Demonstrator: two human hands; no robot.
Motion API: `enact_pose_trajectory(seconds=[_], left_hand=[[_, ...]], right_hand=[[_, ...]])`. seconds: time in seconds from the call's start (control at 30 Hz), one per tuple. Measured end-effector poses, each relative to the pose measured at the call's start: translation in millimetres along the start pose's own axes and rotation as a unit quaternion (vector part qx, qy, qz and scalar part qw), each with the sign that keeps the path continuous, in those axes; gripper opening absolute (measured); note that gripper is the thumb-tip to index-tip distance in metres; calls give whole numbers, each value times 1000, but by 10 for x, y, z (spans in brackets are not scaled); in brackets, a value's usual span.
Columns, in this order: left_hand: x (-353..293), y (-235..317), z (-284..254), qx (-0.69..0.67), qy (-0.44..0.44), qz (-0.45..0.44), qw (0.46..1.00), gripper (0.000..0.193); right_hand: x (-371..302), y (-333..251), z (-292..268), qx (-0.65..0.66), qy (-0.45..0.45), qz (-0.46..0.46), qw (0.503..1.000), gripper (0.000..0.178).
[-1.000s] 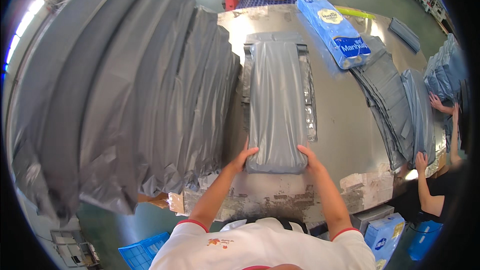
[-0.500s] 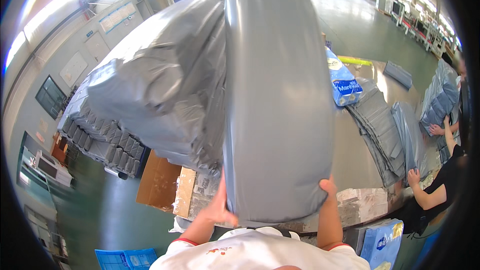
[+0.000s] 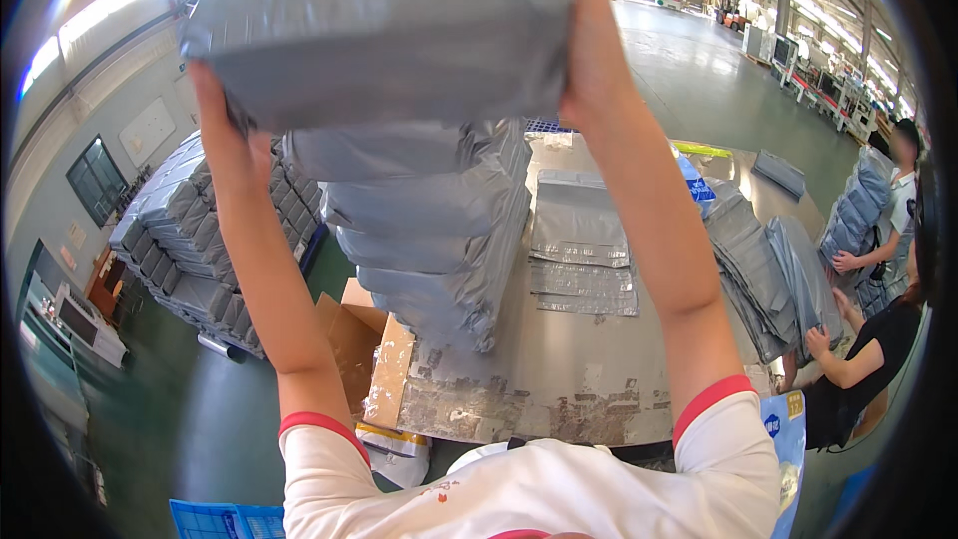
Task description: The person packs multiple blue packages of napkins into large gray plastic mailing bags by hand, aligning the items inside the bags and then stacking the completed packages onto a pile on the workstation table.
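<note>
A bulky grey plastic package (image 3: 389, 60) is raised high in front of me, its far end cut off by the upper edge. My left hand (image 3: 235, 135) grips its left side, and my right hand (image 3: 596, 50) is closed on its right side, with fingers partly hidden. Directly below it rises a pile of similar grey packages (image 3: 419, 230); whether the raised one touches the pile I cannot tell. Flat grey plastic bags (image 3: 582, 220) lie in a small stack on the worn table (image 3: 539, 389), right of the pile.
An open cardboard box (image 3: 349, 349) stands by the table's left edge. More wrapped packages (image 3: 190, 240) are stacked at the left. Grey bags (image 3: 748, 269) and a blue packet (image 3: 696, 180) lie at the table's right. Two people, one in a black top (image 3: 878, 369), handle bags there.
My arms have stretched up and forward, carrying the package from near my chest up to the left over the pile. The table and its flat bags now show.
</note>
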State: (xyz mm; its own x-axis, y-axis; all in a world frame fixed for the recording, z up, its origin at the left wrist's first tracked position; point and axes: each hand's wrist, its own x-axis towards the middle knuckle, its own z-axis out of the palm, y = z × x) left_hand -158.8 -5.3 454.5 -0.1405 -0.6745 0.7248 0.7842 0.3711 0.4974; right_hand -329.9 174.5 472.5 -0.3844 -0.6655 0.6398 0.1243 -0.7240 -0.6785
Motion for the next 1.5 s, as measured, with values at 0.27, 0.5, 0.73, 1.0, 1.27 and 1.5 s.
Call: enact_pose_trajectory(seconds=[0.27, 0.5, 0.73, 1.0, 1.27, 1.5], left_hand=[[268, -472, -314, 104, 0, -108, 989, 56], [-1138, -921, -264, 295, 105, 354, 881, 30], [-3788, -2195, -1201, 279, -280, -352, 848, 17], [-5035, -2812, -954, 154, -284, -786, 526, 22], [-5181, -2983, -368, 98, -420, -766, 477, 25], [-5710, -3271, 184, 78, -482, -764, 423, 37]], right_hand=[[454, 1028, -421, -334, 21, -50, 941, 98], [-1192, 1502, -1315, -497, 3, -123, 859, 55], [-4486, 1460, -3727, -752, 278, 170, 573, 47], [-6617, -1304, -3800, -857, 387, 327, 92, 23], [-6990, -1351, -3969, -620, 548, 561, -5, 45], [-5853, -546, -4478, -608, 411, 674, 83, 41]])
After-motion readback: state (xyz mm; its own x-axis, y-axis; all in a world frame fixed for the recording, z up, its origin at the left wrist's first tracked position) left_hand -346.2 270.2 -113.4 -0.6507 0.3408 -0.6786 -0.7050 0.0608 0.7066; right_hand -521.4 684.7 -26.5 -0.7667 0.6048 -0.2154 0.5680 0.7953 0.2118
